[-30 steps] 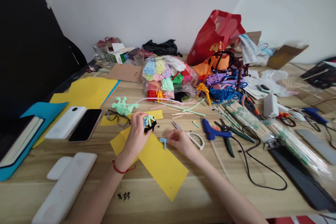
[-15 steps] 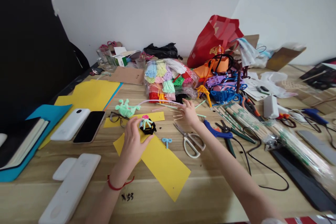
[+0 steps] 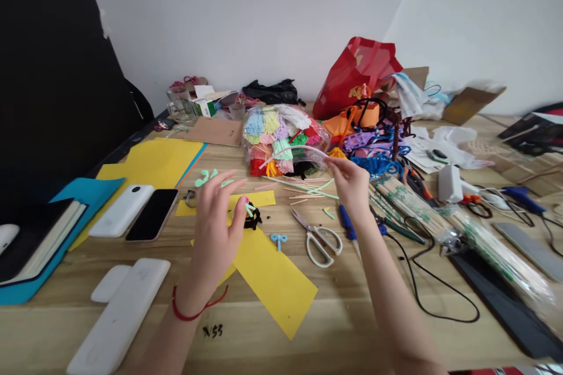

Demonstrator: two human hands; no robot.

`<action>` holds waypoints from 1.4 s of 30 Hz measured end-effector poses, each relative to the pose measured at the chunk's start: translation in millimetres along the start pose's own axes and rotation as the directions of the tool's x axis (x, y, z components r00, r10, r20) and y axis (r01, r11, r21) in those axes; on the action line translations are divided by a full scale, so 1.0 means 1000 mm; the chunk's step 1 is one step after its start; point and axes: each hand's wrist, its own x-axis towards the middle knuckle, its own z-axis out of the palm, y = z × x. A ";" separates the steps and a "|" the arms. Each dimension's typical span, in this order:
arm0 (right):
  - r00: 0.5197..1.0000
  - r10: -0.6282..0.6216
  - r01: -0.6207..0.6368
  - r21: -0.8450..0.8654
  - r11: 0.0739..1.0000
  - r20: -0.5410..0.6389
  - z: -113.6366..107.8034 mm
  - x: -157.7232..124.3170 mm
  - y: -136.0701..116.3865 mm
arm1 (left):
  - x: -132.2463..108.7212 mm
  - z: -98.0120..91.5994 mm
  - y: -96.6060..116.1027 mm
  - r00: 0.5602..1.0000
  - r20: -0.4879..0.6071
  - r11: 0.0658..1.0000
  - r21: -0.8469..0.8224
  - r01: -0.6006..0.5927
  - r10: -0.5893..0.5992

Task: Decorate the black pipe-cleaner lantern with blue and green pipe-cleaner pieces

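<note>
Between the thumb and fingers of my right hand is one end of a pale lilac pipe cleaner, which arches leftward in the air. My left hand is raised with fingers apart and holds nothing. Partly hidden behind its thumb, a small black, green and pink pipe-cleaner piece rests on yellow card. A mint green fuzzy piece shows just beyond my left fingers. Close by on the card lies a little blue pipe-cleaner twist. White-handled scissors lie open between my hands.
A clear bag of coloured pipe cleaners stands at the back, beside a red bag. On the right are a blue glue gun, its black cable and bundled sticks. A phone and white power banks lie left.
My left hand has let go of the black piece and lifted with fingers spread. My right hand has risen and moved right, carrying the lilac pipe cleaner up off the table.
</note>
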 end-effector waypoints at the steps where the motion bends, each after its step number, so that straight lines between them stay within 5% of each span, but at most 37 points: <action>1: 0.999 0.005 -0.008 0.072 0.997 0.038 -0.003 -0.005 -0.010 | 0.010 0.002 0.007 0.999 0.024 0.999 0.002 -0.048 0.048; 5: 0.974 -0.008 -0.063 0.307 0.950 0.225 -0.007 -0.026 -0.048 | 0.038 0.016 0.025 0.954 0.171 0.967 0.022 -0.254 0.247; 10: 0.946 -0.005 -0.177 0.531 0.829 0.324 -0.019 -0.037 -0.075 | 0.042 0.023 0.035 0.913 0.266 0.946 0.008 -0.324 0.310; 13: 0.968 -0.051 -0.102 0.572 0.814 0.244 -0.027 -0.040 -0.083 | 0.038 0.016 0.044 0.929 0.284 0.970 -0.120 -0.212 0.238; 15: 0.976 -0.152 0.065 0.465 0.883 0.153 -0.031 -0.043 -0.089 | 0.036 0.009 0.050 0.938 0.309 0.966 -0.247 -0.077 0.154; 18: 0.925 -0.369 0.346 0.206 0.915 0.086 -0.034 -0.048 -0.098 | 0.034 0.001 0.056 0.942 0.335 0.917 -0.380 0.120 0.015; 22: 0.848 -0.527 0.530 -0.059 0.846 0.063 -0.035 -0.052 -0.109 | 0.036 -0.001 0.052 0.845 0.505 0.762 -0.474 0.441 -0.175; 27: 0.864 -0.488 0.494 -0.021 0.869 0.125 -0.033 -0.054 -0.111 | 0.043 0.002 0.043 0.681 0.731 0.437 -0.599 0.671 -0.045; 32: 0.892 -0.435 0.443 -0.043 0.896 0.125 -0.032 -0.052 -0.107 | 0.046 0.002 0.039 0.600 0.795 0.401 -0.523 0.752 -0.089; 36: 0.914 -0.392 0.401 -0.073 0.913 0.107 -0.032 -0.051 -0.104 | 0.048 0.004 0.037 0.627 0.767 0.485 -0.501 0.717 -0.134; 42: 0.896 -0.356 0.375 -0.020 0.927 0.266 -0.031 -0.054 -0.110 | 0.050 0.003 0.039 0.664 0.731 0.529 -0.504 0.682 -0.159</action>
